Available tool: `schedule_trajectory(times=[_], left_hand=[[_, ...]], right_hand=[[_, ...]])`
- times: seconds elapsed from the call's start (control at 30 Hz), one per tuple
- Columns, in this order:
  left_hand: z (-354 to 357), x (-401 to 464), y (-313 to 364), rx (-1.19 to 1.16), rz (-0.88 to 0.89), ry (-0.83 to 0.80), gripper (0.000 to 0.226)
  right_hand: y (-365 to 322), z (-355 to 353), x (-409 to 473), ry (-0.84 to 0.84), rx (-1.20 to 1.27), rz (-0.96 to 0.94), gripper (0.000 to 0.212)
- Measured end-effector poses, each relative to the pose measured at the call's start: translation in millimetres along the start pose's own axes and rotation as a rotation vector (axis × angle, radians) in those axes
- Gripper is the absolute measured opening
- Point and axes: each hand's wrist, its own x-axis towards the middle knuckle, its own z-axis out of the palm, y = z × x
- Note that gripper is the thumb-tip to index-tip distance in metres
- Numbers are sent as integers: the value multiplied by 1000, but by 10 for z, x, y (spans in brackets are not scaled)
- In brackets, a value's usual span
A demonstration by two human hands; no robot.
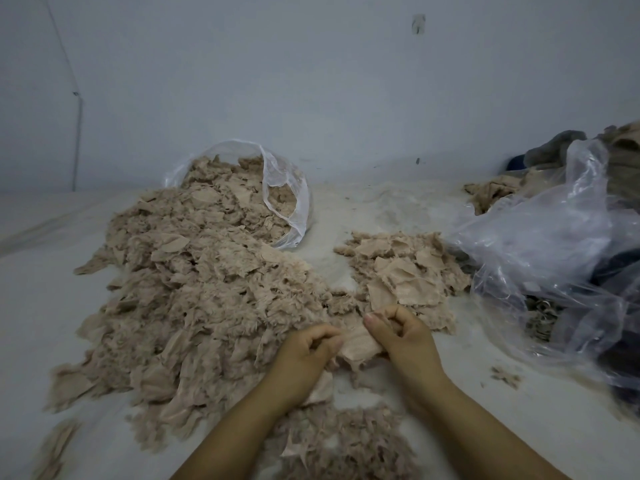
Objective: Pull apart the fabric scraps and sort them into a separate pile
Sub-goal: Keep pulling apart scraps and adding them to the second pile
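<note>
Between the large heap [194, 289] and the sorted pile [401, 268], left hand [304, 355] and right hand [401, 337] each pinch one scrap [356, 348]. Opposed grips probably allow tearing it apart.

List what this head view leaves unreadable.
- Beige mesh scrap, head view: its middle hidden by left hand and right hand.
- Crumpled clear plastic bag: dark contents blurred by film, cut by right edge.
- Small wall fixture: too small to identify.
</note>
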Motion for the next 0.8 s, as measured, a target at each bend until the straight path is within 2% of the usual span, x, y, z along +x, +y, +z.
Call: schedule_trajectory(times=[0.07,0.13,0.23,0.33,0.4,0.47,0.6,0.73,0.8], left_hand=[[4,-9,9,-1,14,-13,15],[16,-29,39,-24,38,-19,15],[13,-46,83,-156,-3,-50,15],[23,-51,83,-17,-61,-82,8],[15,-39,52,25,-97,-70,25],[-23,-38,58,-80,-125,-37,30],[-54,-52,114,-197,-96,-12,24],[37,-79,111,-52,-69,-132,12],[52,-69,110,-36,-80,-135,21]], right_hand=[[-13,8,-25,-90,2,84,20],[-20,28,-51,-145,-14,138,17],[-17,36,-46,-72,-27,72,12],[-10,49,-22,7,-21,12,15],[-2,23,22,98,-14,-11,16],[-14,-35,63,147,47,5,13],[-6,-49,53,116,72,55,13],[18,58,9,79,45,68,14],[16,52,22,110,18,49,13]])
